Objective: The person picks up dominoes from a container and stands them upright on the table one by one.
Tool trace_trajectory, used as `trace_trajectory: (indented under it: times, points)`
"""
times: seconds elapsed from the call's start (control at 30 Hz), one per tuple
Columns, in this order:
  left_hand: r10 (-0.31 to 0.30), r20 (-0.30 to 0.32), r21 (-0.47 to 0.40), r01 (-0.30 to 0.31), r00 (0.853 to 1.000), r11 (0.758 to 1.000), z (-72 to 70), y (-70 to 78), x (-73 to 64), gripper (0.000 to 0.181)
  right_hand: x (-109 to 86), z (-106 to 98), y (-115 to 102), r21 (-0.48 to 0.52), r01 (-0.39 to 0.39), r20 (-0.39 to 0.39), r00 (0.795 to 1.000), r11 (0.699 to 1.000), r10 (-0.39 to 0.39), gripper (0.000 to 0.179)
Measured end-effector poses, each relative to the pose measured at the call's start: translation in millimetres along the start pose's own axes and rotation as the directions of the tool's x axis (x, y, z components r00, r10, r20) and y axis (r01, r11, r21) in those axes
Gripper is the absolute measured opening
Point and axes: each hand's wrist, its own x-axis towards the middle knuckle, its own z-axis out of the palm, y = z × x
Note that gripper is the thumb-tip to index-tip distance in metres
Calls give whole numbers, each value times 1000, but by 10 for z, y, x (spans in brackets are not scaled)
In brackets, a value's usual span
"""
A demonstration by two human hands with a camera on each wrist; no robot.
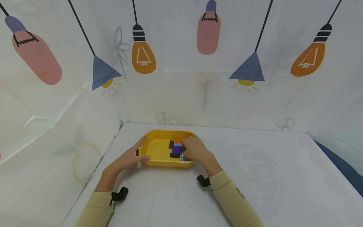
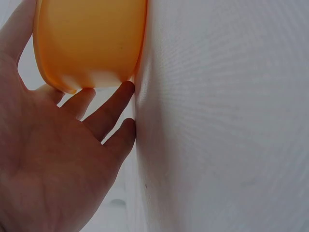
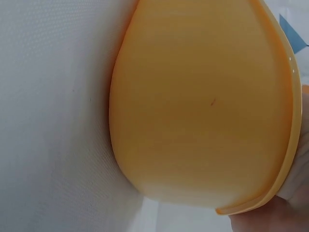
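A yellow tray [image 1: 158,163] with rounded corners rests on the white table. Its left end is held by my left hand [image 1: 133,156], thumb over the near rim and the other fingers against the outer wall. Over the right end, my right hand [image 1: 195,147] reaches inside with bent fingers. Beside those fingers lie small flat pieces: orange [image 1: 178,140], purple [image 1: 177,149], light blue [image 1: 177,144] and a sliver of green [image 1: 184,148]. Dark pieces [image 1: 175,155] and a blue-and-white one [image 1: 185,159] are close by. I cannot tell whether the right fingertips pinch a piece.
White sheeting [image 1: 181,94] printed with lamps and bulbs rises behind the table and along its left side. The white tabletop [image 1: 255,176] stretches to the right, with dark blue fabric [image 1: 340,167] past its right edge. A black wrist mount sits on each sleeve.
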Motion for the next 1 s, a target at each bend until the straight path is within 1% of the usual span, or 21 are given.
trace_trajectory:
  times: [0.17, 0.27, 0.47, 0.57, 0.73, 0.9, 1.0]
  points:
    - [5, 2, -3, -5, 1000, 1000, 3, -3, 2, 101, -20, -32, 17, 69, -5, 4, 1000, 998, 4, 11]
    - [-4, -2, -14, 4, 1000, 1000, 5, 4, -5, 101, -25, -48, 28, 123, 1, -2, 1000, 992, -1, 13]
    - [-12, -2, -23, 11, 1000, 1000, 7, 10, -10, 100, 1, -2, 105, 203, 15, -50, 999, 979, -5, 14]
    - [-12, -1, -25, 12, 1000, 1000, 9, 11, -6, 100, 5, -1, 137, 249, 10, -59, 998, 968, 5, 13]
    - [-9, 1, -27, 9, 1000, 1000, 11, 18, 1, 101, -5, -39, 163, 304, -6, -50, 998, 953, 23, 13]
    - [-1, 2, -18, 1, 1000, 1000, 9, 14, 6, 101, -14, -72, 200, 349, 11, -70, 997, 937, 14, 13]
    - [3, 2, -9, -3, 1000, 1000, 7, 1, 7, 102, -19, -83, 226, 386, 25, -81, 997, 922, 7, 12]
